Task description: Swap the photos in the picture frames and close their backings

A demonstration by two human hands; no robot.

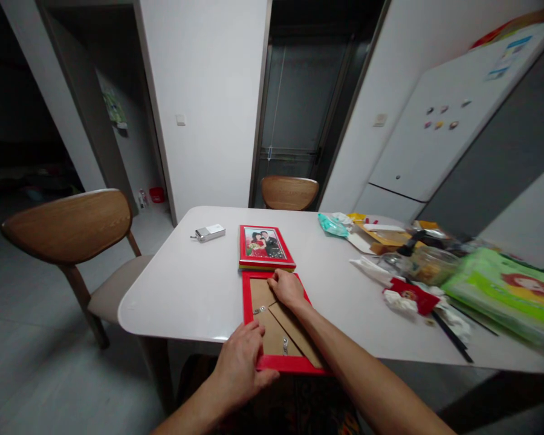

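Observation:
A red picture frame (pixel 248 302) lies face down at the table's near edge, its brown backing board (pixel 272 332) showing with metal clips and a stand flap. My left hand (pixel 241 361) grips the frame's lower left corner, thumb on the near rail and fingers on the left side. My right hand (pixel 286 288) is closed over the upper part of the backing, its fingertips curled down; what they pinch, if anything, is hidden. Just beyond the frame lies a stack of red frames (pixel 266 264), the top one showing a photo of two people.
On the white table (pixel 181 290), a silver-white device (pixel 210 232) lies at the left. Plastic bags, crumpled tissues (pixel 401 302), a red packet (pixel 412 295) and a green package (pixel 508 290) crowd the right. Wooden chairs (pixel 72 225) stand at the left and far side.

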